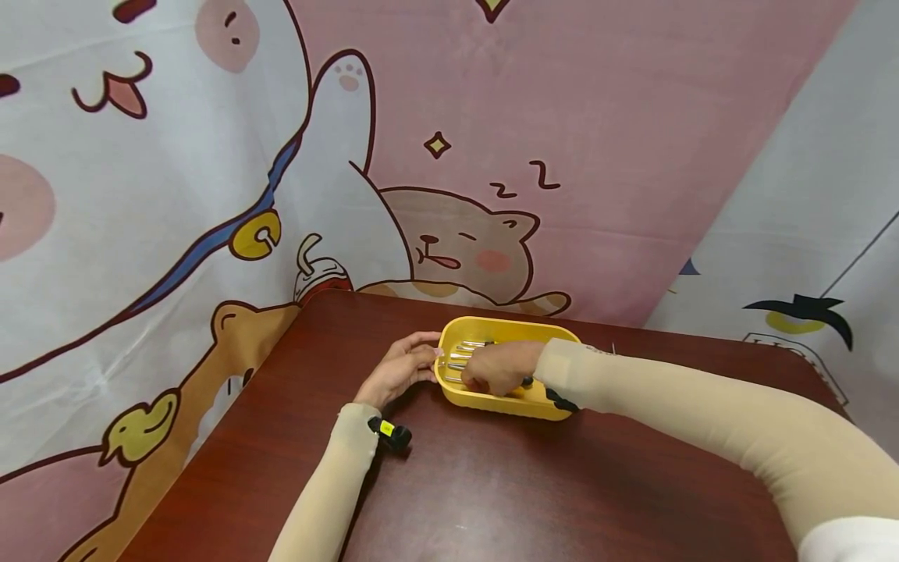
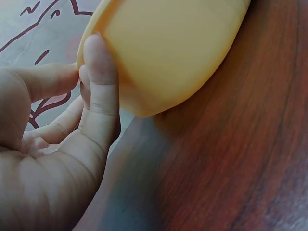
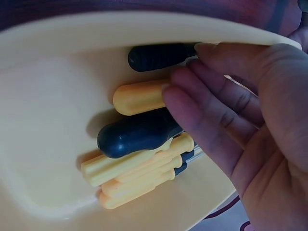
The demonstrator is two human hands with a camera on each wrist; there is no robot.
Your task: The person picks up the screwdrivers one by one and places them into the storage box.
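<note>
A yellow plastic bin [image 1: 507, 405] stands on the table, with several screwdrivers lying inside. My left hand [image 1: 396, 371] pinches the bin's left end at the rim, its thumb [image 2: 100, 57] against the outer wall in the left wrist view. Down inside the bin is my right hand [image 1: 502, 367], whose thumb and fingers pinch a small black-handled screwdriver [image 3: 158, 57] near the neck, beside the bin wall. Next to it lie a yellow-handled screwdriver [image 3: 138, 97] and a thicker black-handled one [image 3: 136, 134]. Thin yellow handles [image 3: 132, 177] are bunched together beyond. My right hand hides some shafts.
The dark red-brown table [image 1: 463, 492] runs under the bin and both forearms. Behind it hangs a printed cloth [image 1: 597, 156] with cartoon animals. A small black wrist camera [image 1: 393, 435] is strapped on my left wrist.
</note>
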